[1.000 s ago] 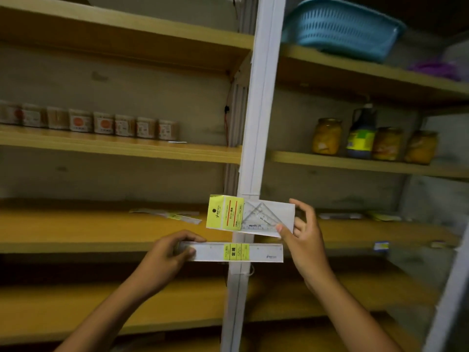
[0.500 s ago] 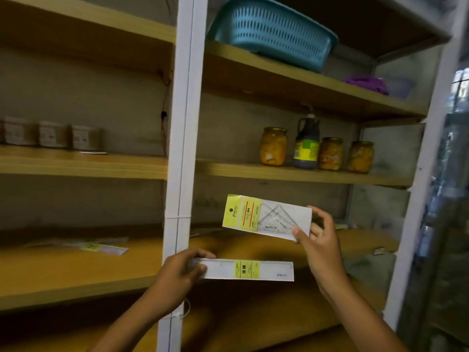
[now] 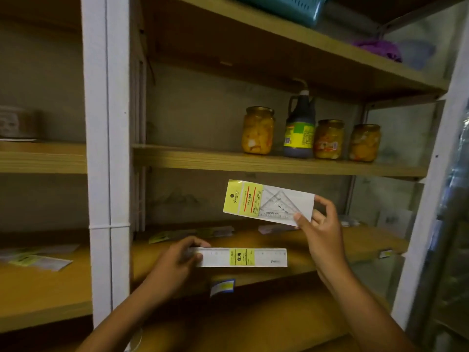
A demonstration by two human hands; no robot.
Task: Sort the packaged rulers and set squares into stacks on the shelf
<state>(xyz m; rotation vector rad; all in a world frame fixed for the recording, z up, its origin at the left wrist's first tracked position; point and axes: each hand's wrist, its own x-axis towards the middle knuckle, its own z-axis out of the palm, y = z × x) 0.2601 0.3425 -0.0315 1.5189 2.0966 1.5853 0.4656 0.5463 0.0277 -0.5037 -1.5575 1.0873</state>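
Wooden shelving [image 3: 266,161] fills the view, divided by a white upright post [image 3: 106,148] left of centre. Top board carries a blue plastic basket [image 3: 286,6], cut off by the frame edge, and a purple bundle [image 3: 378,48] further right.

Next board down, right bay: three glass jars of yellow preserves [image 3: 258,130] and a dark bottle with a green-and-yellow label [image 3: 299,130] standing between the first jar and the other two. All upright, close together.

The shelf [image 3: 355,240] below, at hand height: several flat packets lie loose on it. One group sits in the left bay [image 3: 38,259], others at the back of the right bay [image 3: 190,233]; blurred, so they are probably more packaged rulers or set squares, but the print is unreadable. A small yellow-and-blue tag [image 3: 222,287] hangs from the front edge.

Right hand [image 3: 321,232] raised in front of the right bay, thumb and fingers pinching the right end of a packaged set square [image 3: 269,201], yellow header card to the left, clear triangles visible inside. Packet held in the air, slightly tilted, clear of the boards.

Left hand [image 3: 175,262] lower, fingers curled over the left end of a packaged ruler [image 3: 241,257] with a yellow band at mid-length. Ruler held level in front of the shelf's front edge, below the set square, not touching it.
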